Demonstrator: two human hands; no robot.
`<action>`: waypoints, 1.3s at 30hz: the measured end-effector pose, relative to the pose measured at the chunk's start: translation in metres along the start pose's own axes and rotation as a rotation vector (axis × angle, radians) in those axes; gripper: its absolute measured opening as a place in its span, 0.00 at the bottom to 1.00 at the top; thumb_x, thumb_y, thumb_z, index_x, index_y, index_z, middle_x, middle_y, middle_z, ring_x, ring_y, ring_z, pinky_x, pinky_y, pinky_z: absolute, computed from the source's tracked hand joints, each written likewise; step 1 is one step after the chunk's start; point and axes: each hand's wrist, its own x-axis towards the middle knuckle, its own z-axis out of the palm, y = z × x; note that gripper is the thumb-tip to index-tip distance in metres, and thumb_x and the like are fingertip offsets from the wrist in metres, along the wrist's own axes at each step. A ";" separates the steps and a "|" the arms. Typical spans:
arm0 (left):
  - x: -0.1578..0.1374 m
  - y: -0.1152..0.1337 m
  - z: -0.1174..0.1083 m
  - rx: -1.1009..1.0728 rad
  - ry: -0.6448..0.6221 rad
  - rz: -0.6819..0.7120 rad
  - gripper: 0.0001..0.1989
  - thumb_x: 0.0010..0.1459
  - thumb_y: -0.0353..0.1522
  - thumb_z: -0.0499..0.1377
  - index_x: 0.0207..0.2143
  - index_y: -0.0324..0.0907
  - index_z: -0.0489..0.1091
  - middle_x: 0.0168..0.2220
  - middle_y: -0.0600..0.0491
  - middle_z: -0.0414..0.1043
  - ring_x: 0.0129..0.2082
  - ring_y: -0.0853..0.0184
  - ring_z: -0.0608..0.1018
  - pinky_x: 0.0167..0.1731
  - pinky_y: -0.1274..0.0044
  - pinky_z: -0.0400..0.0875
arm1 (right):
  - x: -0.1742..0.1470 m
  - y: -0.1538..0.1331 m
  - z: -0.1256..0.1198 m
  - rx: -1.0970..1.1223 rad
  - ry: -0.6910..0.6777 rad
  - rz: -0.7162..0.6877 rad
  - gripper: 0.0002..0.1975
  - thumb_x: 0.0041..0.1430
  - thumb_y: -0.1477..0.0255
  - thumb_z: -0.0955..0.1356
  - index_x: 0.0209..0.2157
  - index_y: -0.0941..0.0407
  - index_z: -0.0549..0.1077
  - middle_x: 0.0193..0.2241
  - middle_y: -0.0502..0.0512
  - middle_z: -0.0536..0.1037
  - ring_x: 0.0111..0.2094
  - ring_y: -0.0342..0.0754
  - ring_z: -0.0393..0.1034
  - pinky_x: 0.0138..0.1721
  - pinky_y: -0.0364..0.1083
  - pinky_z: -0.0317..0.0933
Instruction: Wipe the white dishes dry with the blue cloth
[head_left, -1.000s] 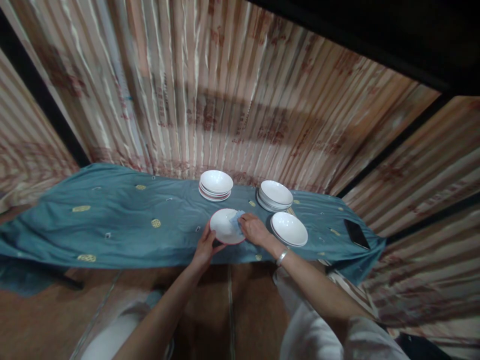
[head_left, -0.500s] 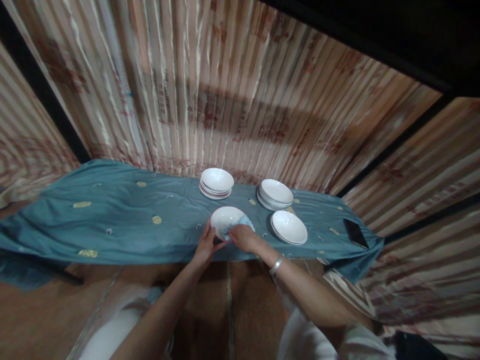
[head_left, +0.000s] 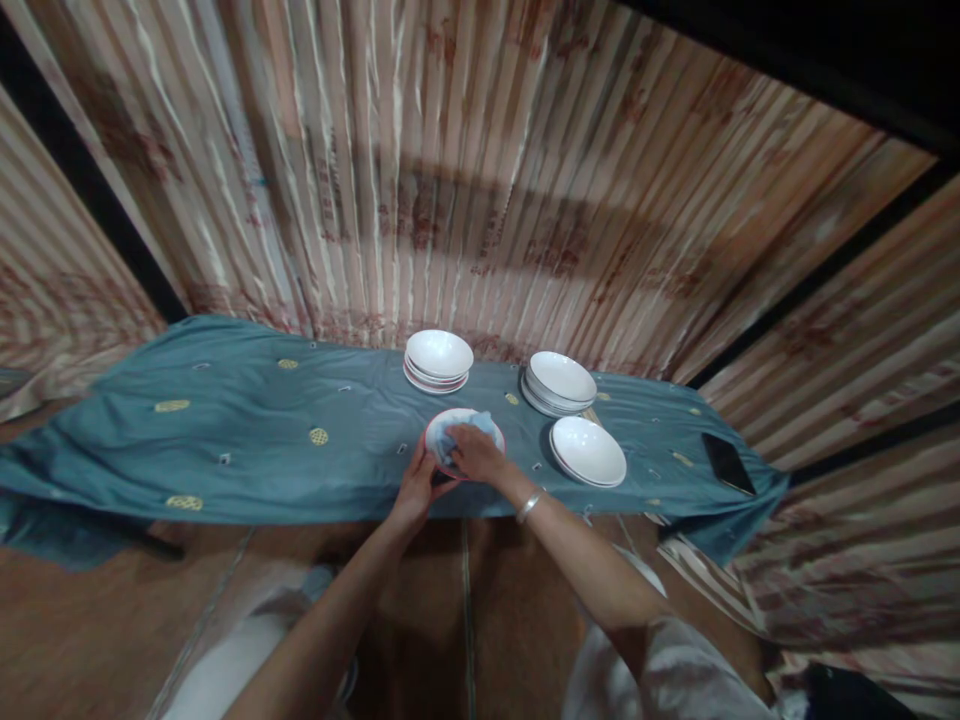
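Note:
A white bowl with a red rim (head_left: 435, 422) is tilted above the front edge of the cloth-covered table. My left hand (head_left: 416, 487) grips it by its lower left side, thumb near the rim. Inside the bowl, my right hand (head_left: 477, 455) presses a light blue cloth (head_left: 484, 421) against the surface; its fingertips are partly hidden in the folds. Behind the bowl stands a stack of white bowls (head_left: 440, 354), some with red rims. To the right are a taller stack of white dishes (head_left: 562, 380) and a lower pair of white bowls (head_left: 589, 451).
A blue-green patterned tablecloth (head_left: 262, 425) covers the long table. A black phone (head_left: 727, 463) lies near its right end. Striped curtains (head_left: 450, 200) hang behind, and dark metal posts (head_left: 97, 190) frame the space.
My right hand has moved the cloth left and up across the inside of the bowl. My left hand keeps its hold. The view has shifted slightly.

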 end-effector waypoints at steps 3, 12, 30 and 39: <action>-0.001 0.000 0.000 0.010 0.009 0.006 0.28 0.58 0.36 0.59 0.61 0.49 0.60 0.60 0.46 0.62 0.59 0.53 0.67 0.45 0.60 0.76 | -0.001 0.001 -0.006 -0.102 0.008 0.057 0.20 0.61 0.78 0.61 0.55 0.57 0.66 0.53 0.64 0.71 0.52 0.55 0.66 0.51 0.54 0.62; -0.001 0.005 0.004 0.003 0.033 -0.004 0.24 0.56 0.34 0.60 0.57 0.51 0.65 0.62 0.49 0.61 0.60 0.52 0.66 0.43 0.59 0.76 | -0.011 0.015 -0.022 -0.247 -0.127 0.083 0.15 0.61 0.79 0.60 0.45 0.62 0.74 0.46 0.67 0.76 0.48 0.53 0.70 0.47 0.48 0.65; -0.002 0.005 0.004 -0.021 0.030 -0.040 0.27 0.57 0.34 0.60 0.59 0.51 0.63 0.60 0.49 0.65 0.56 0.55 0.71 0.41 0.64 0.78 | -0.045 -0.001 -0.051 0.023 -0.226 0.075 0.14 0.63 0.74 0.62 0.40 0.56 0.80 0.41 0.56 0.81 0.43 0.50 0.75 0.41 0.42 0.62; -0.004 0.004 0.006 0.027 0.089 -0.058 0.23 0.62 0.37 0.55 0.59 0.49 0.63 0.54 0.47 0.71 0.50 0.61 0.76 0.34 0.76 0.77 | -0.045 -0.009 -0.021 0.445 -0.029 0.063 0.15 0.61 0.73 0.65 0.47 0.54 0.77 0.47 0.54 0.79 0.47 0.49 0.74 0.49 0.45 0.64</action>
